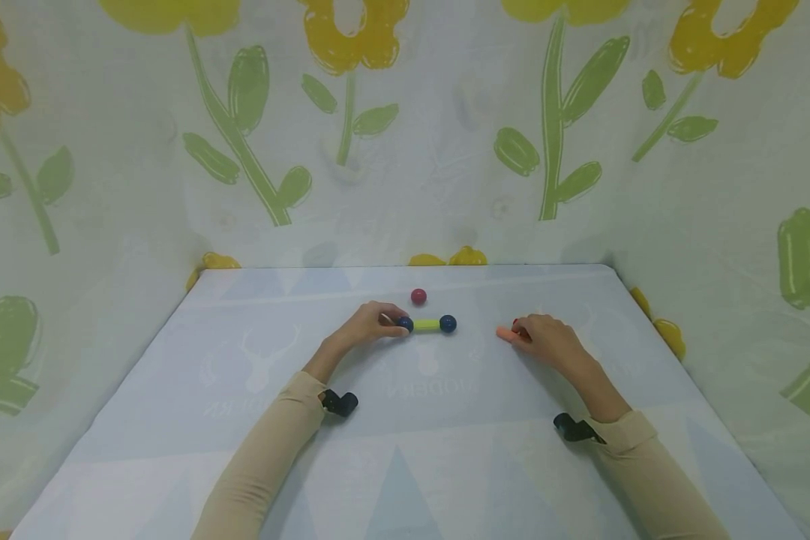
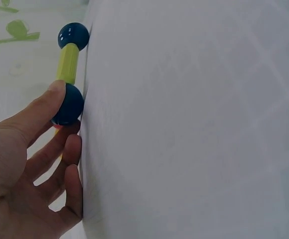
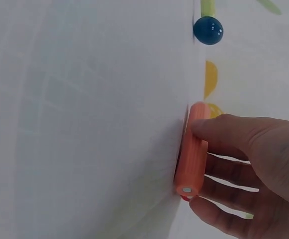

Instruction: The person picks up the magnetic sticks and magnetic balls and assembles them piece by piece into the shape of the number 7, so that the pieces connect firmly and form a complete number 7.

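Between thumb and fingers, my left hand (image 1: 367,322) pinches a dark blue ball (image 2: 71,105). That ball joins one end of a short yellow-green stick (image 1: 427,325), and a second dark blue ball (image 1: 448,324) caps the other end. The joined piece lies on the table, pointing right. Over on the right, my right hand (image 1: 552,343) grips an orange ribbed stick (image 3: 192,154) low against the tabletop, thumb on its side. A round silvery metal spot (image 3: 187,189) shows in the stick's near end. Something small and red (image 3: 186,198) peeks out behind it, mostly hidden by the stick and fingers.
A red ball (image 1: 418,296) lies beyond the joined piece, near the table's back edge. The pale patterned tabletop (image 1: 405,420) meets flower-printed fabric walls (image 1: 432,150) at back and sides. Each wrist carries a black camera (image 1: 340,403).
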A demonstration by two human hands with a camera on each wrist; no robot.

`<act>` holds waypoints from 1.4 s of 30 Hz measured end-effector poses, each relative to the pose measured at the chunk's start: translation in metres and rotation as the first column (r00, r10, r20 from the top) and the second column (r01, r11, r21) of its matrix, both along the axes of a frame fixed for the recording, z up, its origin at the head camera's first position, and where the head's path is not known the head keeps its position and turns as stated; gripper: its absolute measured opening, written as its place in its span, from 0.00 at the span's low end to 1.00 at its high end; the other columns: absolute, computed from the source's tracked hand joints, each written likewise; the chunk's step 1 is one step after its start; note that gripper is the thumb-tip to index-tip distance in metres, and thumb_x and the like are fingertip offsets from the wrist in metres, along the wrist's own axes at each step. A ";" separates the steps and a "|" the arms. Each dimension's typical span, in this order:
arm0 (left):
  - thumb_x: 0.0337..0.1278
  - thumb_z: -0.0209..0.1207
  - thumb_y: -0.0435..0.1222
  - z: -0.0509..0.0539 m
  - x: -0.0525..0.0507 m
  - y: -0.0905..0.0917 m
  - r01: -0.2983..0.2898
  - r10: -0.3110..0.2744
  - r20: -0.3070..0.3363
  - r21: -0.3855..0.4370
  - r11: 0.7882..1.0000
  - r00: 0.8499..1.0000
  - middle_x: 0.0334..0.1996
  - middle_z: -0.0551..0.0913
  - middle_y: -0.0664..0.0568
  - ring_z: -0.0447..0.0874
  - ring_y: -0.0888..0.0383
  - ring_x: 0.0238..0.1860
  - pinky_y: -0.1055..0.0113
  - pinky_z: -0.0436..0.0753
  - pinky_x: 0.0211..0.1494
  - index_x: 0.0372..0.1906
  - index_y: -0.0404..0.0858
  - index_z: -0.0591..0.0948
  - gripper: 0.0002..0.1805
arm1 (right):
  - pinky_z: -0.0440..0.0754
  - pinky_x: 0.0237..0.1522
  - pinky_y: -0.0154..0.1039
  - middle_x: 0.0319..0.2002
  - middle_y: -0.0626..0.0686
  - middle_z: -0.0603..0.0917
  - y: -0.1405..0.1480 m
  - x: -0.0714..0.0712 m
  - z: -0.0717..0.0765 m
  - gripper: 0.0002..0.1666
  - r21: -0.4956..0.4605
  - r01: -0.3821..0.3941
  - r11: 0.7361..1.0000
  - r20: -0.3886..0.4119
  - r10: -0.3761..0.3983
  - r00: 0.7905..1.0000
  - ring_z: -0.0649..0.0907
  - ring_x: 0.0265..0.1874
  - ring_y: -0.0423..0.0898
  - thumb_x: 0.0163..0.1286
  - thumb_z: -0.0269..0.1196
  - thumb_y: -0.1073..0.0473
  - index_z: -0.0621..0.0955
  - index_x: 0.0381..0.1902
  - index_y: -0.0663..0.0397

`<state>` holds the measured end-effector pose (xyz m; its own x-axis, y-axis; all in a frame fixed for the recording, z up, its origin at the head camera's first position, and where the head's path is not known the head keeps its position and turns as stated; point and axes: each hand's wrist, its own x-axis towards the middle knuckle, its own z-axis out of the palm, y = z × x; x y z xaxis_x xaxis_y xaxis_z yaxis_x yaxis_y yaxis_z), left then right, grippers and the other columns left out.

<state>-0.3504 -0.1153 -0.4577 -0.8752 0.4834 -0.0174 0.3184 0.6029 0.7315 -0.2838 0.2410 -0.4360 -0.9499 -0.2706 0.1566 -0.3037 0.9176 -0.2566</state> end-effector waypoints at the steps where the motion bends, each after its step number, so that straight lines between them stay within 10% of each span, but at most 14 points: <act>1: 0.56 0.68 0.41 0.000 0.000 0.000 0.000 0.000 0.000 0.000 1.000 1.000 0.51 0.85 0.51 0.82 0.55 0.47 0.62 0.82 0.55 0.55 0.43 0.83 0.21 | 0.69 0.22 0.35 0.21 0.49 0.78 0.000 0.000 0.000 0.20 0.002 0.001 1.000 -0.002 -0.001 1.000 0.74 0.22 0.44 0.67 0.65 0.45 0.86 0.32 0.58; 42: 0.57 0.68 0.42 0.000 0.000 0.000 -0.004 0.004 -0.007 -0.009 1.000 1.000 0.51 0.85 0.50 0.83 0.56 0.47 0.63 0.82 0.54 0.55 0.43 0.83 0.20 | 0.75 0.29 0.34 0.29 0.49 0.85 -0.030 0.006 0.000 0.19 -0.141 -0.030 0.990 0.084 0.042 0.996 0.78 0.27 0.42 0.68 0.63 0.46 0.86 0.39 0.57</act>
